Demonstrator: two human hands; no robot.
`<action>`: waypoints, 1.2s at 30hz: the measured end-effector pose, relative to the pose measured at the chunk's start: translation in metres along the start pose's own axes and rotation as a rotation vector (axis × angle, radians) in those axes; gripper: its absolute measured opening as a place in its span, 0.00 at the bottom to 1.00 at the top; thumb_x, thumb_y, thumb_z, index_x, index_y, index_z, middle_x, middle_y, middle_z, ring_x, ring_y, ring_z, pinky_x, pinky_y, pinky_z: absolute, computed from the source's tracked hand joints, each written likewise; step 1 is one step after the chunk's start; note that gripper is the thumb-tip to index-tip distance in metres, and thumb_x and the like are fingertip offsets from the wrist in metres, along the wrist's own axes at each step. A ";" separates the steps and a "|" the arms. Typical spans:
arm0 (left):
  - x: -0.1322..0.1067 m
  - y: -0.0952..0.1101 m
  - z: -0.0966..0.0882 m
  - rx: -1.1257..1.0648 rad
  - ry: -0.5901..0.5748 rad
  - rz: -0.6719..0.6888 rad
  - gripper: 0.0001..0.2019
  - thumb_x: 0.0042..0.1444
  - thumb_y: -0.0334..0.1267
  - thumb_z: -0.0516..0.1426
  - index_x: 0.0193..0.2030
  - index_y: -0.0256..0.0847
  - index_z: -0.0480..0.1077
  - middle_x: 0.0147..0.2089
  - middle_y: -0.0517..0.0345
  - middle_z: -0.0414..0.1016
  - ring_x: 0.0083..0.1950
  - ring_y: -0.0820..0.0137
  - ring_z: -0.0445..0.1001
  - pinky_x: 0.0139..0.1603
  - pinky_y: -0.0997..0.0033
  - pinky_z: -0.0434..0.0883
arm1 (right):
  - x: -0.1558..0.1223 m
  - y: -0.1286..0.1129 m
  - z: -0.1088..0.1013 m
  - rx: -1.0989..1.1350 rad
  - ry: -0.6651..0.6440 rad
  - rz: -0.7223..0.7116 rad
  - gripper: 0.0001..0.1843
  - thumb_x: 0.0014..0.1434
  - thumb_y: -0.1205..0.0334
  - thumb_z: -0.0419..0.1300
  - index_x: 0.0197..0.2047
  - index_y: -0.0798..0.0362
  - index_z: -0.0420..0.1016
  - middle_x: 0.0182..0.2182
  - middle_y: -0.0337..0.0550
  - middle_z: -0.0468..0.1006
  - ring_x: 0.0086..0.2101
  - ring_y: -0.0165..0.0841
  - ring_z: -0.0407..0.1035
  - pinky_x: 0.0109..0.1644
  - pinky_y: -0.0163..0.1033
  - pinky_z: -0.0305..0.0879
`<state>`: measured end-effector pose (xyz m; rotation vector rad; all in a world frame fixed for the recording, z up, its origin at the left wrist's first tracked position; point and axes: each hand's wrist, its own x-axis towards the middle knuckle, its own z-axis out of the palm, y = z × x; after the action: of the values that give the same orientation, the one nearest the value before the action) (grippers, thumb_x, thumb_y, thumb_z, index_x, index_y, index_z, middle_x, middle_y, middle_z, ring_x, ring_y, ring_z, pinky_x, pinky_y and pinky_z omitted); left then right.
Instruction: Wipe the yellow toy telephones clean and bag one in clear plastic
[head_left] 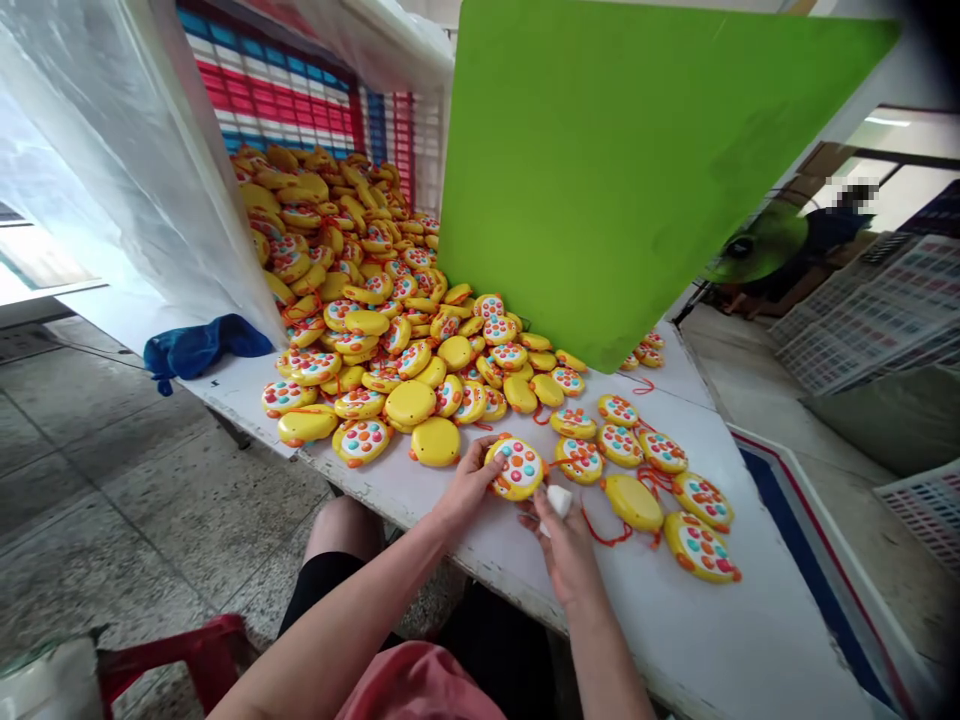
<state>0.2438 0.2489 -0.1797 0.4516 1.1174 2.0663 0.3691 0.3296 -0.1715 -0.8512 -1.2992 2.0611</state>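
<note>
My left hand (469, 487) grips the left edge of a yellow toy phone (516, 468) with coloured buttons, face up on the white table (697, 630). My right hand (566, 540) is closed round a small white piece (559, 499), held just right of that toy. A big heap of the same yellow toys (352, 290) spreads over the table behind, and a row of several toys with red strings (660, 480) lies to the right.
A green board (622, 170) stands tilted behind the toys. Clear plastic sheeting (112, 150) hangs at the left, with a blue cloth (199, 347) below it. A red stool (180, 650) is by my leg. Stacked printed cartons (870, 320) and another person are at the far right.
</note>
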 end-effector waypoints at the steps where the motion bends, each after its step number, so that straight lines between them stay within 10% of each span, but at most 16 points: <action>1: -0.001 0.001 -0.001 -0.022 -0.015 0.001 0.27 0.51 0.45 0.65 0.55 0.42 0.62 0.51 0.51 0.72 0.49 0.64 0.74 0.51 0.62 0.71 | -0.002 0.005 0.003 -0.041 -0.025 -0.024 0.28 0.47 0.53 0.71 0.50 0.51 0.74 0.44 0.44 0.79 0.39 0.37 0.74 0.36 0.37 0.73; 5: -0.008 0.004 0.000 -0.008 -0.155 0.001 0.37 0.45 0.41 0.69 0.60 0.44 0.59 0.53 0.50 0.71 0.52 0.62 0.73 0.53 0.62 0.70 | 0.000 0.010 0.002 -0.065 0.022 -0.099 0.29 0.48 0.51 0.70 0.52 0.53 0.73 0.44 0.46 0.79 0.42 0.41 0.74 0.40 0.41 0.72; 12: -0.013 0.010 0.007 0.095 -0.162 -0.094 0.24 0.51 0.50 0.63 0.49 0.36 0.69 0.47 0.50 0.75 0.46 0.64 0.74 0.49 0.65 0.70 | 0.005 -0.015 -0.021 -0.293 -0.046 -0.241 0.29 0.53 0.53 0.67 0.57 0.52 0.71 0.53 0.48 0.75 0.54 0.45 0.67 0.58 0.51 0.64; 17: -0.013 0.007 0.005 0.054 -0.154 -0.109 0.32 0.45 0.44 0.68 0.56 0.40 0.63 0.50 0.50 0.74 0.46 0.64 0.75 0.46 0.64 0.72 | 0.006 -0.009 -0.024 -0.215 0.107 -0.324 0.28 0.55 0.51 0.65 0.57 0.53 0.70 0.55 0.48 0.73 0.56 0.45 0.65 0.59 0.50 0.63; 22: -0.013 0.003 0.000 0.020 -0.212 -0.041 0.49 0.39 0.38 0.71 0.66 0.45 0.50 0.56 0.47 0.70 0.52 0.61 0.73 0.52 0.61 0.71 | -0.005 0.006 -0.011 -0.272 -0.062 -0.212 0.37 0.56 0.50 0.64 0.66 0.47 0.59 0.60 0.47 0.68 0.54 0.43 0.67 0.52 0.47 0.70; 27: -0.016 0.006 0.000 0.070 -0.234 -0.058 0.38 0.47 0.43 0.68 0.62 0.40 0.58 0.56 0.46 0.70 0.53 0.60 0.72 0.54 0.60 0.69 | -0.012 0.007 -0.006 -0.343 -0.016 -0.277 0.37 0.56 0.50 0.65 0.66 0.47 0.59 0.59 0.47 0.69 0.53 0.43 0.68 0.51 0.44 0.70; 36: -0.018 0.005 0.002 0.064 -0.312 -0.092 0.47 0.39 0.39 0.71 0.65 0.45 0.55 0.55 0.49 0.70 0.50 0.62 0.73 0.51 0.63 0.70 | -0.013 0.003 -0.009 -0.288 -0.042 -0.251 0.35 0.56 0.46 0.64 0.64 0.46 0.64 0.58 0.45 0.71 0.53 0.44 0.68 0.52 0.44 0.68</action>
<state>0.2546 0.2349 -0.1739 0.7140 0.9987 1.8095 0.3839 0.3239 -0.1739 -0.7242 -1.6627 1.7308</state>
